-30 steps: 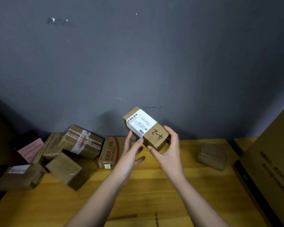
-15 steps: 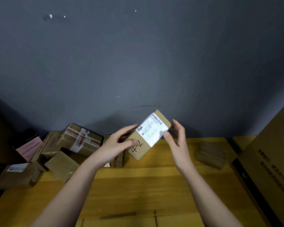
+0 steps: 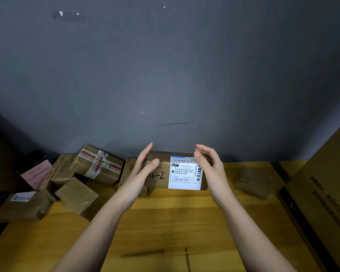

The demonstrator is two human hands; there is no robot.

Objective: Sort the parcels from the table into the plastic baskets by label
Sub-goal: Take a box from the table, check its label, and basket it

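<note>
**Brown parcel marked 4-2 held between 2 hands above the desk**

The brown rectangular cardboard parcel (image 3: 166, 171) has flat matte faces, glossy tape at its left end and a white printed shipping label (image 3: 185, 173) with a barcode on the right half; "4-2" is handwritten in black beside the label. It sits level, long side across the view, raised above the far part of the yellow wooden desk (image 3: 165, 222), whose planks show a smooth grain.

Both bare forearms reach forward from the lower edge. The left hand (image 3: 143, 167) is edge-up at the parcel's left end, fingers straight and pointing up, thumb pressed on the front face. The right hand (image 3: 208, 163) stands at the right end, fingers loosely curved over the top corner. Each grip is apart, and whether the right fingers touch the cardboard cannot be told.

On the left of the desk lies a heap of taped brown cardboard boxes (image 3: 86, 173), 1 banded with red-and-white tape. A small dull brown box (image 3: 252, 181) sits to the right, well apart. A large printed cardboard carton (image 3: 326, 193) fills the right edge.
</note>
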